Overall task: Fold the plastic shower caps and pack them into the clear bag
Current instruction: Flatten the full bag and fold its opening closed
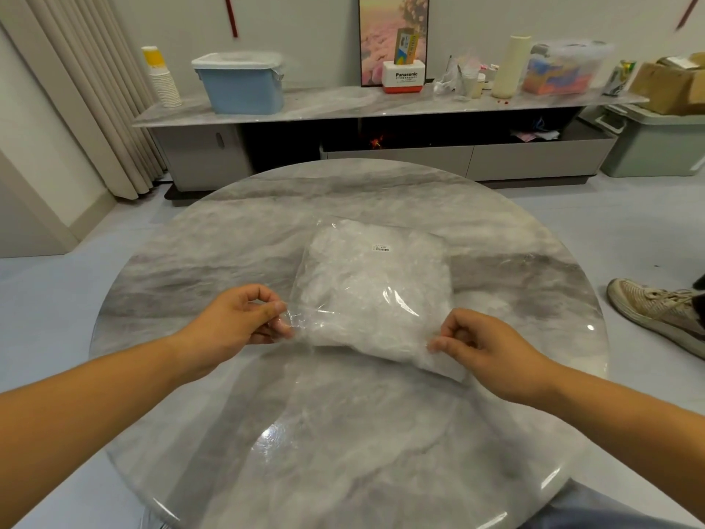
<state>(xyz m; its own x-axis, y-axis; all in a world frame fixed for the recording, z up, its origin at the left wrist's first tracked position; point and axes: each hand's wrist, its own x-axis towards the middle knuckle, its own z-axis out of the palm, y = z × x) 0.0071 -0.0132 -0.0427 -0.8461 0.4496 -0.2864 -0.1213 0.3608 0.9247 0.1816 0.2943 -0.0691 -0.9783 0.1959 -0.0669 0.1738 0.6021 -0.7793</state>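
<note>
A clear plastic bag (375, 292) lies in the middle of the round marble table (343, 433). It is stuffed with crumpled white shower caps and carries a small barcode label on top. My left hand (244, 318) pinches the bag's near left corner between thumb and fingers. My right hand (480, 349) pinches the near right corner the same way. The bag's near edge is lifted slightly between my hands. No loose shower caps show on the table.
A long low sideboard (290, 108) stands behind the table with a blue lidded tub (242, 84), paper cups (162, 78) and boxes. Another person's shoe (656, 311) is on the floor at the right.
</note>
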